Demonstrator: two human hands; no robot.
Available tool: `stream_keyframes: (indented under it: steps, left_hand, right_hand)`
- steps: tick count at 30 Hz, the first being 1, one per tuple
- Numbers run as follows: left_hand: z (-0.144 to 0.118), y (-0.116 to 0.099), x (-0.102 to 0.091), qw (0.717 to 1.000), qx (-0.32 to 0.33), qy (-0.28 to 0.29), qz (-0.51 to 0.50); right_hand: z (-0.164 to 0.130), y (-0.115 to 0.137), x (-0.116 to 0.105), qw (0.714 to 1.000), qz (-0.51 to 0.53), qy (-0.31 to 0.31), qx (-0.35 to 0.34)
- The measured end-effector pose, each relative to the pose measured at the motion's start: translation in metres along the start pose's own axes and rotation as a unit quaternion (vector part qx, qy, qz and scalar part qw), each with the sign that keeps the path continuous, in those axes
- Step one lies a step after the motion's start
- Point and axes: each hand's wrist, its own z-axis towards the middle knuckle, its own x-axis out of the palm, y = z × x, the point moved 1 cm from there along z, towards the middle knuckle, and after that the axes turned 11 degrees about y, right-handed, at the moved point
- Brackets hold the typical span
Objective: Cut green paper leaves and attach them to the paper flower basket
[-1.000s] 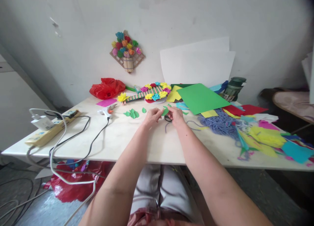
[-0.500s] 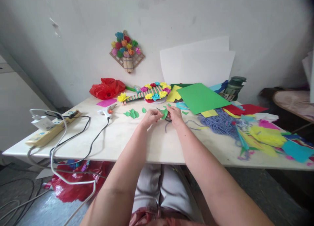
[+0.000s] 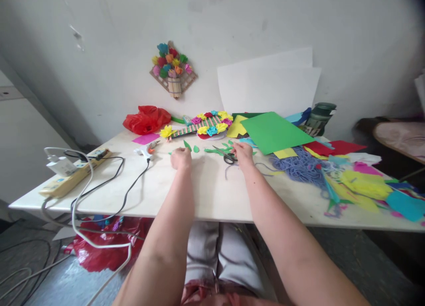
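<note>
Green paper leaves (image 3: pixel 186 145) under left hand (image 3: pixel 181 158) (scissors (image 3: pixel 226 154) beside right hand (image 3: pixel 243 153)).

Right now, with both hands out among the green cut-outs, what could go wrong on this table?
The scissors lie with blades apart beside the right hand; fingers could catch them. The left hand covers small green leaf pieces that could crumple or scatter. The glue gun cable trails toward that arm and might snag.
</note>
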Motion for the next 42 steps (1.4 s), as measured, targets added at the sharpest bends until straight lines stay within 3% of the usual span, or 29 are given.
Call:
stream_keyframes:
  steps: [3, 6, 8, 12, 16, 20, 23, 27, 31, 36, 42]
  left_hand:
    - [0.000, 0.002, -0.005, 0.999, -0.032, -0.007, 0.002]
    - [-0.003, -0.002, -0.003, 0.999, -0.014, -0.049, 0.000]
    - [-0.007, -0.007, 0.004, 0.998, 0.026, -0.047, 0.009]
    - [-0.019, -0.017, 0.028, 0.982, 0.168, 0.034, 0.081]
    - [-0.031, -0.019, 0.052, 0.929, 0.308, 0.080, 0.190]
    - [-0.031, -0.015, 0.061, 0.909, 0.287, 0.122, 0.276]
    - [-0.029, -0.013, 0.062, 0.905, 0.265, 0.145, 0.298]
    - [-0.028, -0.014, 0.062, 0.903, 0.281, 0.131, 0.297]
    - [-0.023, -0.015, 0.058, 0.917, 0.288, 0.100, 0.258]
    - [-0.018, -0.017, 0.048, 0.960, 0.239, 0.061, 0.131]
    - [-0.014, -0.016, 0.045, 0.975, 0.204, 0.078, -0.045]
  right_hand:
    - [-0.001, 0.003, -0.006, 0.982, -0.190, -0.012, 0.008]
    - [-0.009, 0.011, -0.005, 0.926, -0.376, 0.004, 0.019]
    - [-0.015, 0.015, -0.003, 0.891, -0.453, 0.034, 0.019]
    - [-0.022, 0.019, 0.002, 0.847, -0.525, 0.080, -0.001]
    - [-0.025, 0.019, 0.005, 0.826, -0.554, 0.105, -0.006]
    - [-0.028, 0.022, 0.007, 0.807, -0.578, 0.120, -0.006]
    - [-0.030, 0.026, 0.008, 0.801, -0.585, 0.123, 0.001]
    - [-0.031, 0.028, 0.011, 0.799, -0.590, 0.116, 0.001]
    - [-0.028, 0.027, 0.009, 0.823, -0.563, 0.076, 0.003]
    - [-0.022, 0.021, -0.004, 0.860, -0.508, 0.006, 0.044]
    - [-0.020, 0.020, -0.014, 0.868, -0.488, 0.013, 0.090]
